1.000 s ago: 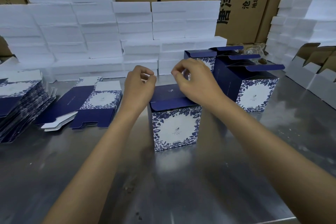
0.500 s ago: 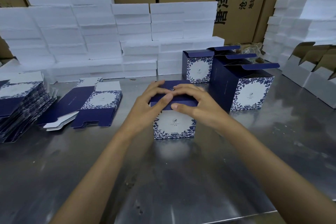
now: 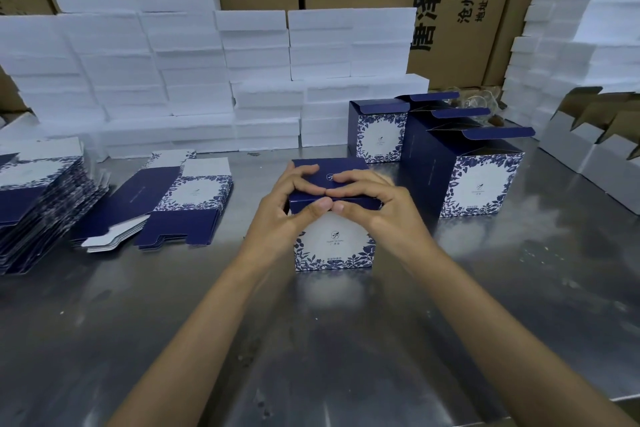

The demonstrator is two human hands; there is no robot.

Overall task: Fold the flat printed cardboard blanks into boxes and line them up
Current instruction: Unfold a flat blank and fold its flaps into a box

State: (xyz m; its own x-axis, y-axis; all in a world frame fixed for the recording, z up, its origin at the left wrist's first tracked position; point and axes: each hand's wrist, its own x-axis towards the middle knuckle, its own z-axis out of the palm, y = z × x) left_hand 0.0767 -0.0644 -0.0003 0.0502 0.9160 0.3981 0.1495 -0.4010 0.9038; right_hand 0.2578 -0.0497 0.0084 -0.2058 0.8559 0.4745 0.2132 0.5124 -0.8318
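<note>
Box (image 3: 334, 246) upright, both hands (image 3: 332, 208) gripping lid, thumbs touching

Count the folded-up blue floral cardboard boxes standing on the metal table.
4: one under both hands, one behind it, and two in a row at right; more may hide behind those.
</note>
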